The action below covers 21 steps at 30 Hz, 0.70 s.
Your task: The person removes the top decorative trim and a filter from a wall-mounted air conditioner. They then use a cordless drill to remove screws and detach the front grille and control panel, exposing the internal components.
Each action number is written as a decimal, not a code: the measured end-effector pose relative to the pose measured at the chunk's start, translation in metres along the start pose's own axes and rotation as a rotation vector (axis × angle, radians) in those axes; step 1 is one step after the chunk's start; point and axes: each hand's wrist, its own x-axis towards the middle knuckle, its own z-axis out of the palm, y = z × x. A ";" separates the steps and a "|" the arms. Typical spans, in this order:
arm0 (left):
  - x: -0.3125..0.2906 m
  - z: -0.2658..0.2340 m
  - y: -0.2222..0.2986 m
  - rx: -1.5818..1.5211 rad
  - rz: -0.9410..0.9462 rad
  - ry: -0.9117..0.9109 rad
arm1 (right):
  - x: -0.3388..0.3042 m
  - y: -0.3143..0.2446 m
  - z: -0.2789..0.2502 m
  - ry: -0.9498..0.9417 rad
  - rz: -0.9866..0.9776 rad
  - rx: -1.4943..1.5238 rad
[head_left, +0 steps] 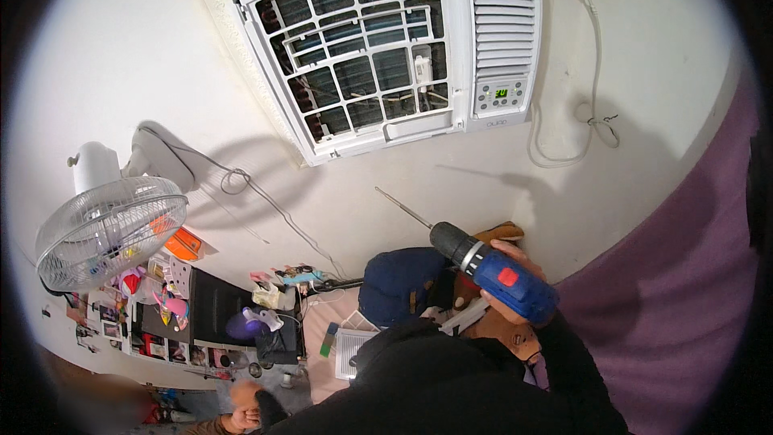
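Note:
My right hand is closed round a blue and black cordless drill with a red patch on its side. A long thin bit sticks out of its chuck, pointing up and left, its tip below the window air conditioner. The unit's left side shows a bare white grid frame with dark fins behind it. Low at the left, my left hand is blurred by a black cuff, close to another person's hand in a brown sleeve. Its fingers cannot be made out.
A caged wall fan juts out at left, its cord hanging down the wall. A white cable loops at right by a purple curtain. Below lie a dark blue bag and a white slatted panel.

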 end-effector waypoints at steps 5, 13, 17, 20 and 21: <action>-0.039 0.106 0.305 -0.296 0.756 0.005 | 0.023 -0.010 -0.029 -0.078 0.054 0.063; 0.013 0.071 0.705 -0.839 0.801 0.125 | 0.056 -0.020 -0.034 -0.001 0.248 0.579; 0.024 0.075 0.729 -0.679 0.802 0.240 | 0.053 -0.019 -0.038 -0.022 0.216 0.544; 0.027 0.097 0.708 -0.598 0.846 0.211 | 0.044 -0.011 -0.043 -0.032 0.218 0.525; 0.025 0.107 0.696 -0.599 0.850 0.171 | 0.041 -0.005 -0.045 -0.028 0.210 0.473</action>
